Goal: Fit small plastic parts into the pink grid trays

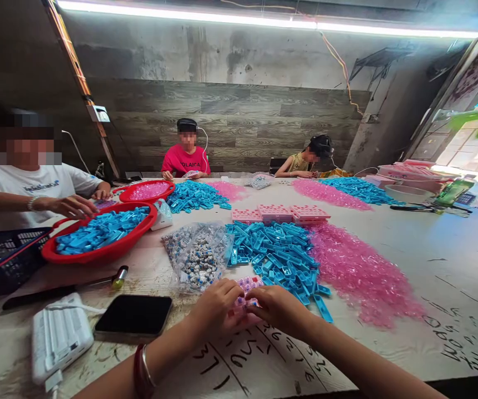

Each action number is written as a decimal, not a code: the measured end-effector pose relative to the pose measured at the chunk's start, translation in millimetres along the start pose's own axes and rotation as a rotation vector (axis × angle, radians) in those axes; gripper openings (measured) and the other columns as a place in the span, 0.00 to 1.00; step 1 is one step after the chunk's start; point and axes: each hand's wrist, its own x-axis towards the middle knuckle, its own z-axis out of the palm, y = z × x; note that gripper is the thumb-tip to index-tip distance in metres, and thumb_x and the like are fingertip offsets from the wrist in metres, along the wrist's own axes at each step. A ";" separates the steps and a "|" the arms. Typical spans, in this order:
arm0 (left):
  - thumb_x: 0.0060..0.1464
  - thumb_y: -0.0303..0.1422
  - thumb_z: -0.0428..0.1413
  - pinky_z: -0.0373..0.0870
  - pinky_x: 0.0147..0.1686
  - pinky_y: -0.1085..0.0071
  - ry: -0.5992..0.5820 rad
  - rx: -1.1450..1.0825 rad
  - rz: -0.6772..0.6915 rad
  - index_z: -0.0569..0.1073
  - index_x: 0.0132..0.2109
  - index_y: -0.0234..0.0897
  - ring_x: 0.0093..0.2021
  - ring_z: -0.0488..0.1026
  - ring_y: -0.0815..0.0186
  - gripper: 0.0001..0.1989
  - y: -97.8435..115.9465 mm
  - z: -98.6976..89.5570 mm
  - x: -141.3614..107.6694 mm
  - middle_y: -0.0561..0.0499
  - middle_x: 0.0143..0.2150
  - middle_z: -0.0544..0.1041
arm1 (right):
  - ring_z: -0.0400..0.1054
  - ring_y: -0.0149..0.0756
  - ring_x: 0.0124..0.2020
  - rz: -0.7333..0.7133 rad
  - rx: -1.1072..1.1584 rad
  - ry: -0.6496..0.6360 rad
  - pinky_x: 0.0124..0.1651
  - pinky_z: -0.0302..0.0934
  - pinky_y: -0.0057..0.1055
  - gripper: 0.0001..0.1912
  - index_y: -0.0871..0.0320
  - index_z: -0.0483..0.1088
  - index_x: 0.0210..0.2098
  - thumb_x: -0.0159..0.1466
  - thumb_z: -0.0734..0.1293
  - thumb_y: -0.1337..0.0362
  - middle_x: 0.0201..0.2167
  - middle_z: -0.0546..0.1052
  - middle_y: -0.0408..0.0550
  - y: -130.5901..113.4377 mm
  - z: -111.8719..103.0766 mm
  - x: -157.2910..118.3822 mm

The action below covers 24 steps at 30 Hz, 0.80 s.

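At the table's near middle, a small pink tray [249, 285] with holes and blue bits in it lies between my hands. My left hand [218, 302] is closed at its left side, fingers bent over the edge. From the right, my right hand [278, 307] curls its fingers and thumb on the same tray; whether a small piece is pinched there is hidden. Just beyond are a clear bag of small white-and-blue parts [199, 257], a heap of blue plastic pieces [278, 255] and a heap of clear pink pieces [359, 274].
Stacked pink trays [275, 213] stand behind the blue heap. Left are a phone [135, 315], a white power bank [61, 338], a hammer [97, 281] and a red basin [93, 257] of blue pieces, with a co-worker's hand [76, 206] over it. Two more people sit across the table.
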 end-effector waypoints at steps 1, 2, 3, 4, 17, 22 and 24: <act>0.55 0.37 0.55 0.68 0.39 0.64 0.015 0.001 0.011 0.69 0.39 0.34 0.39 0.69 0.60 0.10 0.4 -0.1 0.4 0.46 0.38 0.73 | 0.73 0.36 0.33 -0.005 -0.002 0.009 0.34 0.59 0.28 0.08 0.58 0.74 0.41 0.61 0.66 0.67 0.33 0.79 0.48 0.2 0.3 0.2; 0.56 0.37 0.54 0.68 0.38 0.64 0.031 0.002 0.027 0.69 0.39 0.34 0.39 0.69 0.60 0.10 0.8 0.0 1.0 0.46 0.37 0.73 | 0.73 0.36 0.33 -0.015 -0.004 0.018 0.34 0.59 0.28 0.09 0.58 0.74 0.41 0.61 0.67 0.66 0.33 0.79 0.48 0.9 0.9 0.3; 0.56 0.38 0.54 0.68 0.37 0.65 0.048 0.005 0.052 0.70 0.38 0.35 0.38 0.69 0.61 0.10 1.2 0.3 1.6 0.47 0.36 0.73 | 0.73 0.36 0.33 -0.029 -0.006 0.027 0.34 0.59 0.28 0.09 0.58 0.74 0.41 0.61 0.67 0.66 0.33 0.79 0.48 1.9 1.5 0.2; 0.57 0.39 0.54 0.68 0.36 0.66 0.070 0.007 0.083 0.70 0.38 0.35 0.36 0.69 0.62 0.11 1.5 1.1 2.3 0.47 0.35 0.73 | 0.73 0.37 0.33 -0.048 -0.012 0.036 0.34 0.59 0.28 0.08 0.58 0.74 0.41 0.61 0.67 0.65 0.33 0.79 0.48 3.1 2.3 0.0; 0.57 0.37 0.54 0.70 0.35 0.70 0.103 -0.116 0.122 0.70 0.35 0.34 0.35 0.70 0.65 0.09 -3.2 9.9 0.8 0.48 0.34 0.73 | 0.71 0.36 0.31 -0.090 0.025 0.070 0.32 0.58 0.27 0.10 0.59 0.74 0.38 0.56 0.67 0.70 0.31 0.78 0.47 5.9 2.0 -1.6; 0.55 0.28 0.53 0.70 0.36 0.70 0.084 -0.114 0.139 0.71 0.36 0.34 0.35 0.70 0.66 0.04 -7.7 13.7 -1.0 0.48 0.34 0.73 | 0.67 0.33 0.27 -0.054 -0.003 0.111 0.30 0.55 0.27 0.10 0.61 0.72 0.35 0.52 0.65 0.72 0.27 0.75 0.46 12.2 -6.2 -3.5; 0.54 0.29 0.54 0.69 0.36 0.70 0.100 -0.118 0.156 0.73 0.36 0.35 0.35 0.69 0.66 0.04 -8.4 16.0 -1.5 0.48 0.35 0.73 | 0.64 0.32 0.26 -0.058 0.006 0.132 0.30 0.54 0.27 0.10 0.61 0.71 0.34 0.51 0.65 0.71 0.26 0.73 0.45 13.5 -8.7 -4.2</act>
